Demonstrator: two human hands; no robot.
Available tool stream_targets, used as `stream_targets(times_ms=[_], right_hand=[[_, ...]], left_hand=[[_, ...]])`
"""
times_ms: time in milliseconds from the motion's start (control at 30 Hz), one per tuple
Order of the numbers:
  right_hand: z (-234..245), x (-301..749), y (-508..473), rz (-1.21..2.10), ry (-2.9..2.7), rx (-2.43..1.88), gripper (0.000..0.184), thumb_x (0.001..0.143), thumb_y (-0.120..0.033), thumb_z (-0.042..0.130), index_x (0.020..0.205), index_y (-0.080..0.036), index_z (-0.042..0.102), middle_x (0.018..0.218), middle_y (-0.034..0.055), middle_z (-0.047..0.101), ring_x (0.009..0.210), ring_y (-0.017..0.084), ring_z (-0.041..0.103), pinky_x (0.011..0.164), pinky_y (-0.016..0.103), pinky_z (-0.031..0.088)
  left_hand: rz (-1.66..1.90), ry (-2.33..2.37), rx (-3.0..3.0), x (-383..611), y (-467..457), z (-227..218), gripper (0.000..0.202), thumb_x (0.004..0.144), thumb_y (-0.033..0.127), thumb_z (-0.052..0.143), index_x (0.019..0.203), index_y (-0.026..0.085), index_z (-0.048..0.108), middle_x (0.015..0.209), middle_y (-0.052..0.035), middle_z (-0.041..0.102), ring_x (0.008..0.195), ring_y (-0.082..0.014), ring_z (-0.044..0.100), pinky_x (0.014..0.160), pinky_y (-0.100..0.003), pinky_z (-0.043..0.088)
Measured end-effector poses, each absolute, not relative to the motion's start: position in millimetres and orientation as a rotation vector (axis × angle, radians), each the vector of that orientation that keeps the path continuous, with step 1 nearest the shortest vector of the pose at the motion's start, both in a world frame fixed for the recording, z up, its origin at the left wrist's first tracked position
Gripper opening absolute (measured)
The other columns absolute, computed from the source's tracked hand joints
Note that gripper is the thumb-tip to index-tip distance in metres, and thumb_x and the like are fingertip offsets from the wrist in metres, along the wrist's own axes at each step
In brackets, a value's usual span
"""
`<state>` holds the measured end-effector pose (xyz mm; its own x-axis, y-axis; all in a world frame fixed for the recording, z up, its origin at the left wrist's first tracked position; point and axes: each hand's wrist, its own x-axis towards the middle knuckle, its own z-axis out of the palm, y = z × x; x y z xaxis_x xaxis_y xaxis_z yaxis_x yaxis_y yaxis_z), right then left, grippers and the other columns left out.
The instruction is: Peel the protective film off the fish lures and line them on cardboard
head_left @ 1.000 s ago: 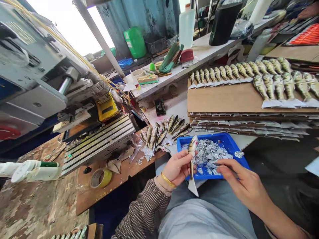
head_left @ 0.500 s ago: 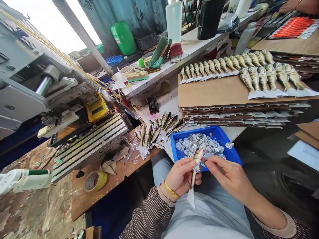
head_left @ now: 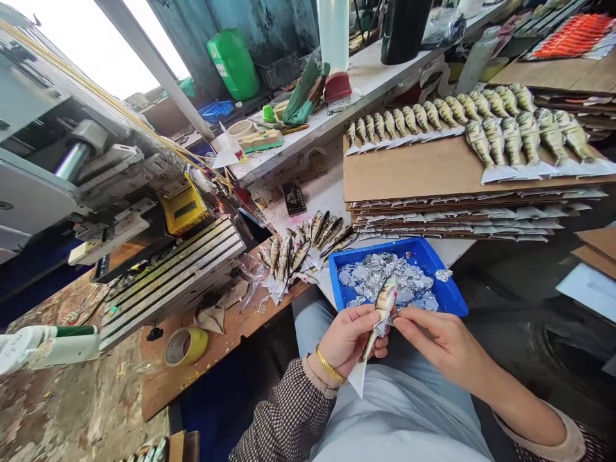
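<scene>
My left hand [head_left: 359, 337] is closed around a fish-shaped lure [head_left: 386, 296] with dark bars, a red spot near its head end and a white tail piece pointing down. A crumpled bit of silver foil [head_left: 382, 327] sits around the lure's middle. With thumb and forefinger pinched, my right hand [head_left: 436, 340] grips the foil's edge at the lure's right side. Just beyond both hands is a blue tray [head_left: 452, 292] of loose foil pieces [head_left: 380, 273]. To its left lies a heap of similar striped lures [head_left: 289, 256].
Stacked cardboard sheets [head_left: 404, 173] at the right carry rows of fish lures [head_left: 529, 138]. A phone [head_left: 294, 197] lies behind the lure heap. Yellow tape [head_left: 185, 346] rests on the left bench, near a slotted metal machine bed [head_left: 173, 276]. Orange lures [head_left: 572, 35] lie at far right.
The lure has tilted slightly, its white tail swinging left. My right fingers have moved a little left, closer to the lure. The whole view has shifted slightly.
</scene>
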<state>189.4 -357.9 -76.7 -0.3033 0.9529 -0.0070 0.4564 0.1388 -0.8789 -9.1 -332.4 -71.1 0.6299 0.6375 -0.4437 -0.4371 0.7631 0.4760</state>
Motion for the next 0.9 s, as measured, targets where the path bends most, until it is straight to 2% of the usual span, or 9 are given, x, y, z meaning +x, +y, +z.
stream_targets(times_ms=[233,333,433,600,900], right_hand=[[-82.2,185.7,-363.7,1.055,-1.936,-1.29,0.038,0.109,-0.041,0.041,0.078,-0.022,0.051,0.065,-0.0041,0.051,0.057,0.012,0.045,0.055,0.025,0.035],[-83.0,181.5,-365.3,0.927,-2.008,-1.288,0.037,0.11,-0.041,0.04,0.079,-0.022,0.048,0.065,-0.0049,0.051,0.055,0.012,0.046,0.054,0.025,0.033],[-84.5,176.8,-366.7,0.717,-2.074,-1.285,0.037,0.108,-0.047,0.046,0.079,-0.023,0.044,0.062,-0.0062,0.049,0.052,0.012,0.046,0.052,0.026,0.032],[-89.1,170.5,-366.8,0.417,-2.09,-1.307,0.036,0.109,-0.047,0.042,0.081,-0.023,0.044,0.063,-0.0051,0.052,0.051,0.012,0.051,0.053,0.025,0.034],[-96.8,169.0,-367.7,0.291,-2.108,-1.326,0.039,0.11,-0.044,0.039,0.078,-0.023,0.042,0.063,-0.0056,0.049,0.052,0.012,0.053,0.053,0.025,0.033]], left_hand=[[0.625,0.664,0.345,-8.6,-331.3,-73.2,0.041,0.071,0.037,0.088,0.096,0.009,0.072,0.071,-0.0007,0.055,0.054,-0.0055,0.048,0.049,-0.019,0.028],[0.628,0.679,0.346,-7.5,-330.7,-73.6,0.041,0.07,0.038,0.089,0.092,0.01,0.07,0.071,-0.0004,0.056,0.053,-0.0051,0.049,0.048,-0.018,0.029],[0.658,0.701,0.354,-4.5,-330.6,-72.8,0.042,0.068,0.04,0.09,0.089,0.01,0.068,0.068,0.0008,0.056,0.05,-0.0035,0.046,0.046,-0.017,0.029],[0.724,0.765,0.317,1.7,-332.3,-73.5,0.044,0.066,0.039,0.092,0.089,0.01,0.068,0.068,0.0016,0.057,0.05,-0.0022,0.044,0.046,-0.015,0.029],[0.743,0.771,0.287,5.7,-334.6,-81.0,0.044,0.067,0.039,0.092,0.09,0.011,0.067,0.069,0.0024,0.055,0.052,-0.0025,0.047,0.047,-0.014,0.033]])
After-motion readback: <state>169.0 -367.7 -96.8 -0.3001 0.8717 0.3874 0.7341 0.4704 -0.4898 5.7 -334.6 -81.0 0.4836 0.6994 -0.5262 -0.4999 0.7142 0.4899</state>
